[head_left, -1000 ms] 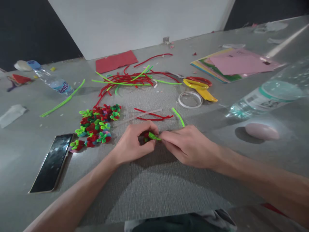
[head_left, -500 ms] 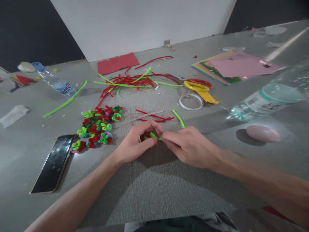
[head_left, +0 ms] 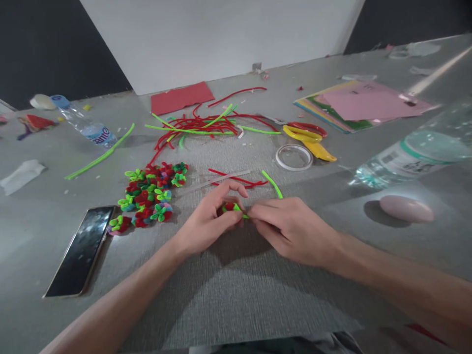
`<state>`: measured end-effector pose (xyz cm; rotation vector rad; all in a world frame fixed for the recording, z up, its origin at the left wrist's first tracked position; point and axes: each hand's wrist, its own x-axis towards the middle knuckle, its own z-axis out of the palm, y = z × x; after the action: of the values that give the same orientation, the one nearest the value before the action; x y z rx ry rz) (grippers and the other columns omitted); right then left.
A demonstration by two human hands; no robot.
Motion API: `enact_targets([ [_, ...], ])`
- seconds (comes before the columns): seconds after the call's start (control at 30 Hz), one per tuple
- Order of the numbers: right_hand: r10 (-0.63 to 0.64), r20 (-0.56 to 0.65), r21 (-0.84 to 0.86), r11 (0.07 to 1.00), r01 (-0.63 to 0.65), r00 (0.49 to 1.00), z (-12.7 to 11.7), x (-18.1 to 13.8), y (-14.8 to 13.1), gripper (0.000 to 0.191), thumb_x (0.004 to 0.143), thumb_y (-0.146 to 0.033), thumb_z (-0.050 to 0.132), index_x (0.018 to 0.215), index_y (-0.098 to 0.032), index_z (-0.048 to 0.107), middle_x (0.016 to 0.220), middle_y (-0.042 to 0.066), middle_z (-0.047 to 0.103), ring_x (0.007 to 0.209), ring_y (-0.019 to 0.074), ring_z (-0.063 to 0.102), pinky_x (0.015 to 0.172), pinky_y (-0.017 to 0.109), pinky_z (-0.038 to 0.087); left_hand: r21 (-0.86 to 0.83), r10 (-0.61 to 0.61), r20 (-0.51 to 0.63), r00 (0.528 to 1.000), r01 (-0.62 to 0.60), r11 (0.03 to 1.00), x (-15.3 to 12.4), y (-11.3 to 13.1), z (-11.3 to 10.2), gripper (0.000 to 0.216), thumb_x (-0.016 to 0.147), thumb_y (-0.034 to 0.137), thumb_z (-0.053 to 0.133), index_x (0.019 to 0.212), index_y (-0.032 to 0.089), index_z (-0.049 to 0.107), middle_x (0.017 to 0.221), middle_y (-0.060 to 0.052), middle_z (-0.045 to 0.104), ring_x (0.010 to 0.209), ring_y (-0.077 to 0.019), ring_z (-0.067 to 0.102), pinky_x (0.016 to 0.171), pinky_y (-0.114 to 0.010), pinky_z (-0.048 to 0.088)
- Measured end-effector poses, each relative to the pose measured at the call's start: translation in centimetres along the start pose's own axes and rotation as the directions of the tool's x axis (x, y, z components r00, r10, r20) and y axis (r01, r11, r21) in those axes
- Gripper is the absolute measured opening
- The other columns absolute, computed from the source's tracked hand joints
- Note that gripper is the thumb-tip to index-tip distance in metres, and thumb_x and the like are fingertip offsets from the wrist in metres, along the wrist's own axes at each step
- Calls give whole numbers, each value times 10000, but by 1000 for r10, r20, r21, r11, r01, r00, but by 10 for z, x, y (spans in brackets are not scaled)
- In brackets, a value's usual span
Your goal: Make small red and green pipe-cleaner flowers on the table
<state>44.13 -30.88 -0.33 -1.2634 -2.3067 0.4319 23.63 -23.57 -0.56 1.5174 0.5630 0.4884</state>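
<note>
My left hand [head_left: 206, 223] pinches a small red and green pipe-cleaner flower [head_left: 231, 208] just above the grey table [head_left: 236, 285]. My right hand [head_left: 291, 228] meets it from the right, its fingertips closed on the green end of the same piece. A pile of several finished red, green and blue flowers [head_left: 149, 191] lies to the left of my hands. Loose red strands and a short green pipe cleaner [head_left: 272, 183] lie just beyond my fingers.
A phone [head_left: 81, 250] lies at the front left. Behind are a heap of red and green pipe cleaners [head_left: 202, 123], a tape ring [head_left: 294, 156], yellow scissors [head_left: 308, 137], coloured paper sheets [head_left: 361, 101], a red sheet [head_left: 182, 96], two water bottles [head_left: 88, 125] [head_left: 413, 155] and a pink oval object [head_left: 405, 209].
Both hands stay pinched together on the small flower. My left fingers have shifted slightly, so more of the red part shows.
</note>
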Motion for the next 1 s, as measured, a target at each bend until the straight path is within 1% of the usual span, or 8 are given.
enact_targets([
  [0.13, 35, -24, -8, 999, -35, 999, 2, 1, 0, 246, 976, -119, 452, 776, -180, 582, 699, 10, 594, 632, 136, 498, 626, 285, 326, 203, 21, -25, 999, -15, 979, 1, 5, 3, 266, 863, 97, 512, 1101, 217, 526, 895, 15, 574, 778, -120, 521, 683, -258, 397],
  [0.2, 35, -43, 2, 999, -35, 998, 3, 1, -1, 233, 953, -122, 472, 752, -182, 573, 657, -8, 565, 606, 125, 473, 604, 277, 309, 225, 34, -17, 999, -30, 974, 1, 6, 4, 306, 823, 73, 492, 1090, 218, 527, 898, 20, 562, 774, -120, 494, 700, -264, 390],
  [0.33, -35, -118, 86, 995, 45, 992, 3, -1, -5, 228, 889, -115, 508, 674, -192, 515, 573, -57, 467, 529, 90, 382, 544, 260, 264, 47, -4, 117, 993, -1, 999, -5, 6, 5, 404, 789, 80, 492, 1160, 237, 487, 848, 32, 558, 710, -120, 492, 635, -257, 360],
  [0.4, -80, -139, 137, 986, 99, 987, 2, -3, -9, 241, 854, -114, 532, 638, -195, 462, 555, -73, 419, 509, 73, 350, 526, 251, 251, -42, -4, 199, 980, 13, 999, -8, 7, 5, 433, 765, 76, 509, 1166, 239, 488, 864, 18, 580, 726, -127, 527, 629, -256, 368],
  [0.47, -106, -159, 179, 975, 134, 982, 2, -5, -12, 262, 819, -103, 552, 617, -194, 412, 548, -84, 373, 502, 63, 330, 519, 245, 242, -104, 2, 236, 972, 23, 994, -10, 8, 6, 454, 746, 68, 526, 1164, 245, 498, 877, 12, 588, 738, -131, 542, 624, -252, 374],
  [0.57, -99, -188, 201, 970, 137, 977, 2, -5, -13, 276, 778, -83, 552, 611, -195, 363, 550, -88, 325, 500, 59, 304, 514, 242, 232, -155, 7, 223, 975, 28, 988, -10, 8, 8, 432, 754, 66, 561, 1144, 247, 514, 891, 9, 598, 763, -134, 565, 644, -248, 406],
  [0.73, -67, -188, 140, 986, 94, 980, 3, -2, -10, 288, 797, -101, 524, 620, -200, 321, 564, -77, 305, 513, 70, 273, 513, 249, 223, -157, 21, 145, 989, 2, 988, -6, 4, 9, 288, 825, 94, 580, 1086, 212, 553, 923, -15, 620, 760, -123, 563, 638, -236, 417],
  [1.0, -68, -178, 153, 984, 96, 982, 6, -3, -6, 299, 798, -115, 538, 636, -203, 303, 570, -77, 298, 511, 66, 280, 509, 245, 215, -77, 56, 169, 984, -44, 996, -7, 8, 12, 330, 854, 18, 484, 1118, 216, 490, 905, 18, 565, 796, -103, 521, 705, -223, 408],
])
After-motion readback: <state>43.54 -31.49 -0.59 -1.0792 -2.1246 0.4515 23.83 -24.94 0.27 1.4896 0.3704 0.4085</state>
